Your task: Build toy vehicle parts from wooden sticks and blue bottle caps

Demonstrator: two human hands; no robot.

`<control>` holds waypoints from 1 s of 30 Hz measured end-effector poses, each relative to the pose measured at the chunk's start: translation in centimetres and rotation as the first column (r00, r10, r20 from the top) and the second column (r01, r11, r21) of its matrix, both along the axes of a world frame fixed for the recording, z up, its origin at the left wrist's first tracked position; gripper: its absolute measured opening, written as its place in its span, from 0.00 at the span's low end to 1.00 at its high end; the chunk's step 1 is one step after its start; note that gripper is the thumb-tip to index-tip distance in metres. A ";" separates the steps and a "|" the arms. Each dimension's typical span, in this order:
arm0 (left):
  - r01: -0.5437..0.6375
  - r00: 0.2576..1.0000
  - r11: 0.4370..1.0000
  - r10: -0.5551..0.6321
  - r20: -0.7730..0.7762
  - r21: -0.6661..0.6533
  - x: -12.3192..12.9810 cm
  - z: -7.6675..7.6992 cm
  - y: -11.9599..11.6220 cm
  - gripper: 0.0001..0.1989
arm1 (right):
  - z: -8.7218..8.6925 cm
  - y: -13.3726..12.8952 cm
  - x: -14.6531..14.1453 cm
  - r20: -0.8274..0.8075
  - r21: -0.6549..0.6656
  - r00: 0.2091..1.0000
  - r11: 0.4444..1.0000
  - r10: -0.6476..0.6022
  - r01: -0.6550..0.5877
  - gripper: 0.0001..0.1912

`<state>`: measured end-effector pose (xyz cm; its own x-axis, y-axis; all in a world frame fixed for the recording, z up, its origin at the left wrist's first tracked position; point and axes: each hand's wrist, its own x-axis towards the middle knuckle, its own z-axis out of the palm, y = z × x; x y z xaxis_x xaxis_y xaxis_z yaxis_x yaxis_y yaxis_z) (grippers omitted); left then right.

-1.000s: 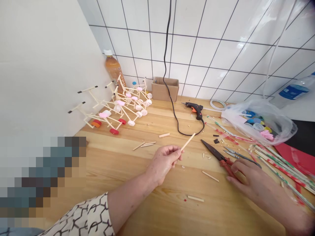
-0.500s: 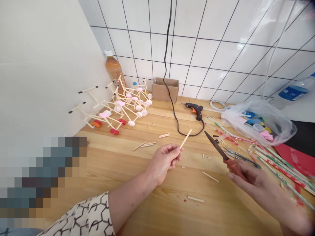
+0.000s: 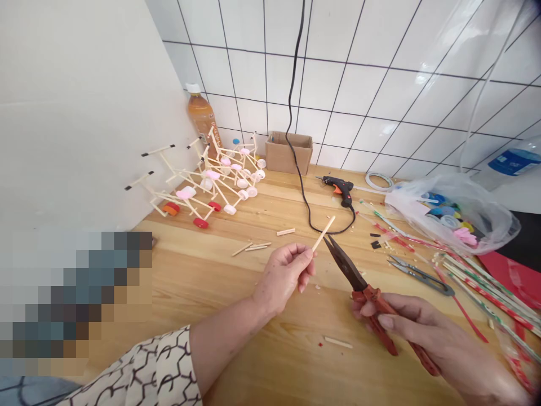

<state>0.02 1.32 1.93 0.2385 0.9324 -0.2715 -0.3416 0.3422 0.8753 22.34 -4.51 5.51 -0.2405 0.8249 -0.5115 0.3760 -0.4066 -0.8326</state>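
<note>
My left hand (image 3: 291,270) pinches a thin pale wooden stick (image 3: 324,232) near its lower end, with the stick pointing up and away. Wrapped round the red handles of a pair of scissors (image 3: 346,262) is my right hand (image 3: 409,321). Their dark blades are slightly parted, tips close to the stick on its right; I cannot tell whether they touch it. Below the hands, a short piece of stick (image 3: 338,342) lies on the wooden table (image 3: 236,349). Several more short sticks (image 3: 251,247) lie left of my left hand.
Small stick-built cars (image 3: 203,192) with bottle-cap wheels stand at the back left by a drink bottle (image 3: 203,115). Behind are a cardboard box (image 3: 289,155) and a corded glue gun (image 3: 338,187). A plastic bag of caps (image 3: 448,211), thread snips (image 3: 422,275) and wrapped sticks (image 3: 494,287) lie right.
My right hand has brought the scissors left to beside the stick, and their blades and handles have spread apart. My left hand keeps its pinch. The view has shifted slightly.
</note>
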 end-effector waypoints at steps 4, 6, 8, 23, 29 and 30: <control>0.025 1.000 0.999 -0.026 0.016 0.048 0.0 0.0 -0.2 0.11 | 0.4 0.1 -0.5 -0.156 -0.041 0.988 0.999 -0.025 0.018 0.16; 0.035 0.999 0.998 -0.036 0.020 0.050 0.0 0.1 -0.2 0.11 | 0.4 0.1 -0.5 -0.188 -0.047 0.981 0.998 -0.037 0.028 0.15; 0.042 0.999 0.998 -0.044 0.032 0.038 0.1 0.0 -0.3 0.10 | 0.4 -0.1 -0.4 -0.196 -0.044 0.980 0.999 -0.034 0.026 0.14; 0.145 0.989 0.981 -0.144 0.015 -0.126 0.6 0.3 -1.1 0.09 | 0.4 -0.7 -0.5 0.103 0.023 0.994 0.999 0.045 -0.047 0.24; 0.236 0.962 0.949 -0.258 -0.086 -0.208 0.8 1.0 -1.7 0.06 | 1.1 -0.8 -1.4 0.166 0.097 0.975 0.982 0.147 -0.165 0.22; 0.247 0.959 0.947 -0.269 -0.090 -0.204 0.8 1.0 -1.7 0.06 | 1.1 -0.8 -1.4 0.177 0.115 0.972 0.978 0.153 -0.175 0.22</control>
